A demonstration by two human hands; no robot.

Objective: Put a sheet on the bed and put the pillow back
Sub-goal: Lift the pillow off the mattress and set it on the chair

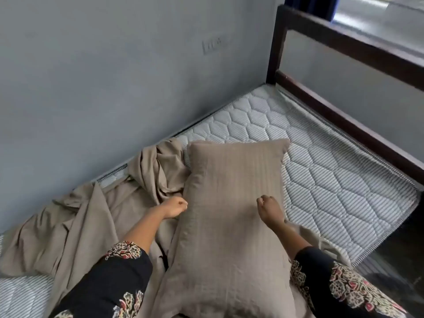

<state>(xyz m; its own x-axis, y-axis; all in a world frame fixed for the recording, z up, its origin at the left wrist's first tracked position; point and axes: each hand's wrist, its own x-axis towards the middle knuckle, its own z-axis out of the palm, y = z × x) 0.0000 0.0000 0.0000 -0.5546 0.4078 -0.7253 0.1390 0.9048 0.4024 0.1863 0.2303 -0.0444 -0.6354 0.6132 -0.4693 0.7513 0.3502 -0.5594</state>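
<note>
I see a long taupe rectangular fabric pillow [229, 216] lying lengthwise over a crumpled beige cotton sheet [78, 226], which is bunched toward the wall on the white hexagon-quilted mattress [321, 171].

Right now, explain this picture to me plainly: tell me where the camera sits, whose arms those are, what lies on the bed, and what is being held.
There is one picture, taken by a wide-angle camera worn on a person's head, looking down at their own arms. No machine is involved, only two bare hands in dark floral sleeves.

Below them is a bed: a quilted white mattress, mostly bare, with a dark wooden bed frame at the far end and a grey wall alongside.

A tan pillow lies lengthwise in the middle. The left hand is closed at the pillow's left edge. The right hand is curled on its top face, apparently gripping the fabric.

A tan sheet lies crumpled by the wall, not yet spread.
</note>
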